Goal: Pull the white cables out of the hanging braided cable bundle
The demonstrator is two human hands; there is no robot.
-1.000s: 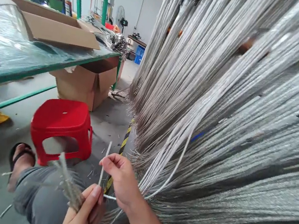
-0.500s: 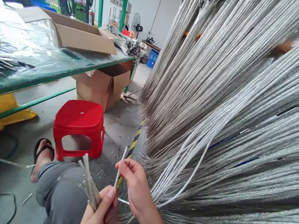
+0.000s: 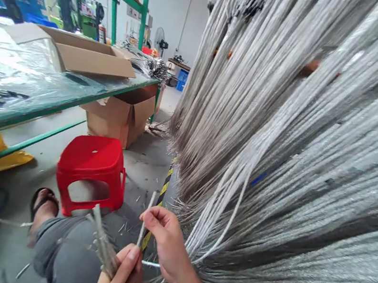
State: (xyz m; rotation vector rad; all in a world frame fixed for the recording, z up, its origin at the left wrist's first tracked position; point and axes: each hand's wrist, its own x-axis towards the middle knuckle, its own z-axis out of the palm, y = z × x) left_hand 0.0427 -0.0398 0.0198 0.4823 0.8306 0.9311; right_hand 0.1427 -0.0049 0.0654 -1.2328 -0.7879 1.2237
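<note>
My left hand (image 3: pixel 124 271) is closed around a bundle of silver-grey cable ends (image 3: pixel 102 239), which fan up and to the left out of the fist. One separate cable end (image 3: pixel 152 199) stands nearly upright between its thumb and fingers. Higher on that same cable end, my right hand (image 3: pixel 168 242) pinches with thumb and fingertips. Just right of the hands, loose pale cables (image 3: pixel 216 209) run down from a large hanging mass of silver cables (image 3: pixel 226 133). The lower part of the bundle is hidden inside my left fist.
A red plastic stool (image 3: pixel 94 157) stands ahead on the left. Beyond it are a cardboard box (image 3: pixel 109 121) on the floor and a green-edged workbench (image 3: pixel 85 88) bearing an open carton (image 3: pixel 97 62). Black-yellow tape (image 3: pixel 165 186) and cable scraps lie on the floor.
The camera view has turned slightly, so the stool and bench sit further left and lower. Both hands keep their grip on the cable end, with little visible movement.
</note>
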